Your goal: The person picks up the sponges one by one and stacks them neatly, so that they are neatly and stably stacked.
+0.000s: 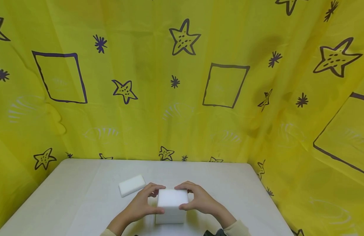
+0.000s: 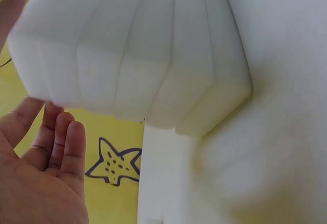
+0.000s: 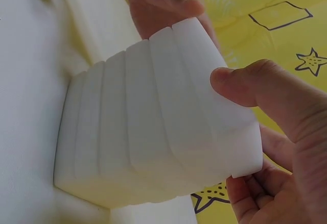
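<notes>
A stack of several white sponges [image 1: 170,217] stands upright on the table, its layers clearly visible in both wrist views. At the left side of the top sponge [image 1: 172,198], my left hand [image 1: 140,203] grips with thumb at the front corner and fingers at the back corner. Opposite it, my right hand [image 1: 203,200] holds the same sponge, thumb on the near side and fingers behind. In the right wrist view the right thumb [image 3: 235,86] presses against the uppermost layer. One loose white sponge [image 1: 132,186] lies flat behind my left hand.
The white-covered table [image 1: 87,193] runs back to a yellow curtain [image 1: 146,131] printed with dark stars and squares. The curtain also encloses the left and right sides. Light sleeves [image 1: 237,228] reach the wrists.
</notes>
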A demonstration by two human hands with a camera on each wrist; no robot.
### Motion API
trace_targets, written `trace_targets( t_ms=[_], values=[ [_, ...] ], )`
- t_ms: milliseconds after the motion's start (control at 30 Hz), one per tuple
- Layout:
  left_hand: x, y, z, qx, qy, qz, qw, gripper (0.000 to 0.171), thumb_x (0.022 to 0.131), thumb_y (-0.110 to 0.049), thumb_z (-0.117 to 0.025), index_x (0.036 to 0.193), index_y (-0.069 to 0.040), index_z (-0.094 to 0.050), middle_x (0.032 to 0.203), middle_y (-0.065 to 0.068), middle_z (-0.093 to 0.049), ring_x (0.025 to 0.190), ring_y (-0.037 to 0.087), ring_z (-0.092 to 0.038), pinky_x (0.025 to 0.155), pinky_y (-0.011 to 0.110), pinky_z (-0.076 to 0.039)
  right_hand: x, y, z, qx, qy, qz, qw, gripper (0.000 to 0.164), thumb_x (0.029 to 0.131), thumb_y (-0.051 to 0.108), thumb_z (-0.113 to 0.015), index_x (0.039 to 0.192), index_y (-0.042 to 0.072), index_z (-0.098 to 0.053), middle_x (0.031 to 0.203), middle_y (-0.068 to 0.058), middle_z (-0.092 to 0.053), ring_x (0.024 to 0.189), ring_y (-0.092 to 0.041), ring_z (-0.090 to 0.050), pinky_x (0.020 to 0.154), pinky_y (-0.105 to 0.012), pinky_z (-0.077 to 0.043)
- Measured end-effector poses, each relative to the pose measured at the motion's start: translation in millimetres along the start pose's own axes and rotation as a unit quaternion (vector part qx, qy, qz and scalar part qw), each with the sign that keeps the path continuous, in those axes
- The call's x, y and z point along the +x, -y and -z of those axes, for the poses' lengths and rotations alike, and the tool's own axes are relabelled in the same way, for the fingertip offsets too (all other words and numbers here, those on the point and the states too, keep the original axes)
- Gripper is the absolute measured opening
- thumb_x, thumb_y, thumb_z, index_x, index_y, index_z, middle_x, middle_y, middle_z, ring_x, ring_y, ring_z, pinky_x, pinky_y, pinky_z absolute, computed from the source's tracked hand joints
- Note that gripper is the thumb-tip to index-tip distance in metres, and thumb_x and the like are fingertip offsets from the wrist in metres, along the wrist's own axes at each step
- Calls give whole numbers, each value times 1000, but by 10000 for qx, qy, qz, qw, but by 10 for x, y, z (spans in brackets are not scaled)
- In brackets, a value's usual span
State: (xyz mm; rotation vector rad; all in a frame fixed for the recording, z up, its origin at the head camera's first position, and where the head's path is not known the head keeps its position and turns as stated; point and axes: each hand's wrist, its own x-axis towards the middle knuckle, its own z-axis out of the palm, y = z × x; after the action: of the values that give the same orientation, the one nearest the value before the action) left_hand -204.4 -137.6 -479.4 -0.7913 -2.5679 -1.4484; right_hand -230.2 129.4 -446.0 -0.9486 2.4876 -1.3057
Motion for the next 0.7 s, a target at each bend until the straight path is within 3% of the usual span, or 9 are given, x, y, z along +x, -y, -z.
trace_targets(
  t_ms=[200,300,467,567,700],
  values=[
    [-44,48,262,27,-301,111,9995,52,85,-26,-77,132,-16,-57,112,2,-58,103,11,-55,91,30,-50,9,-7,-3,90,27,-22,10000,51,76,24,-83,124,18,-66,122,2,-62,108,-11,-54,99,-35,-45],
    [-73,117,425,380,-588,357,9969,46,87,-28,-75,130,-17,-59,112,2,-59,102,18,-57,88,31,-51,13,-18,-13,152,26,-34,9999,50,76,24,-83,123,18,-66,123,2,-61,109,-10,-54,100,-34,-45],
    [-108,294,680,1046,-964,691,9874,50,85,-32,-77,128,-12,-62,116,8,-60,104,28,-58,85,33,-50,-4,-13,-13,222,23,-47,9997,50,76,23,-83,123,18,-66,122,2,-61,109,-10,-54,101,-33,-44],
    [-134,425,800,1373,-1029,857,9814,55,83,-32,-79,128,-7,-62,117,11,-59,105,30,-57,85,38,-50,-12,-14,-4,255,24,-46,9997,50,76,24,-84,123,18,-66,123,1,-61,109,-10,-53,101,-33,-44],
    [-179,571,900,1603,-843,1288,9750,65,79,-38,-81,131,-5,-60,122,17,-57,108,34,-55,85,49,-49,-15,-18,7,297,26,-27,9996,51,76,23,-84,124,18,-66,124,0,-61,109,-10,-53,100,-33,-44]
  ],
)
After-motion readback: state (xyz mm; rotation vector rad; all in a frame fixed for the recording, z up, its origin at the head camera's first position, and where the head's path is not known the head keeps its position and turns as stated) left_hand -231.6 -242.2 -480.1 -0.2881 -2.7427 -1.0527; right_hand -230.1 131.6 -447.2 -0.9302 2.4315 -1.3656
